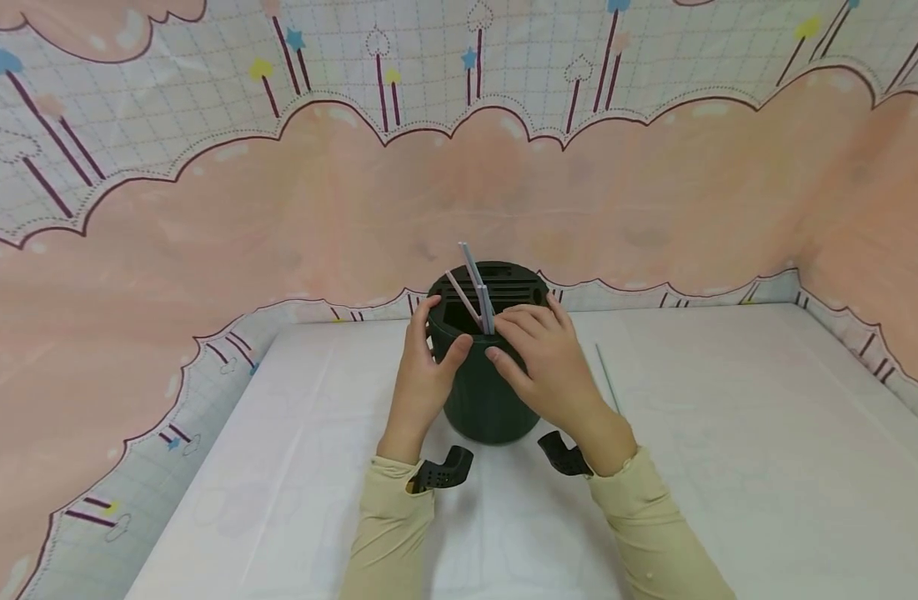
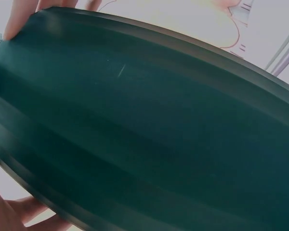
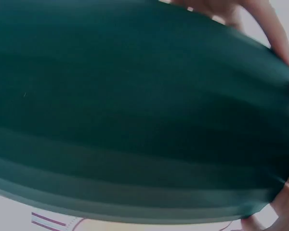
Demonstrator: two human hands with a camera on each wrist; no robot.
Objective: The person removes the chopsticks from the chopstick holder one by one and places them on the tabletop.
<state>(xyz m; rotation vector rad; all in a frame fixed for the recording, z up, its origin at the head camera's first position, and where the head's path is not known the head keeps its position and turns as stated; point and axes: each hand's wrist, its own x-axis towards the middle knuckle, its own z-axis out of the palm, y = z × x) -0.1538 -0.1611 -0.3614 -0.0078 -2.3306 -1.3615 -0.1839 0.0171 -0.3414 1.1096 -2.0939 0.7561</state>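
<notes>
A dark green, round knife block with a slotted top stands upright on the table, between both hands. My left hand grips its left side, with the thumb at the front rim and fingertips at the upper left edge. On the right, my right hand holds the rim, thumb in front and fingers over the top beside the sticks. Several thin, straw-like sticks, pale blue and pinkish, lean in the front opening. The block's green wall fills most of the left wrist view, and its wall likewise fills the right wrist view.
A thin greenish stick lies on the white-covered table, right of the block and partly behind the right forearm. A patterned pink and white cloth hangs behind and around the table. Black wrist cameras sit on both wrists.
</notes>
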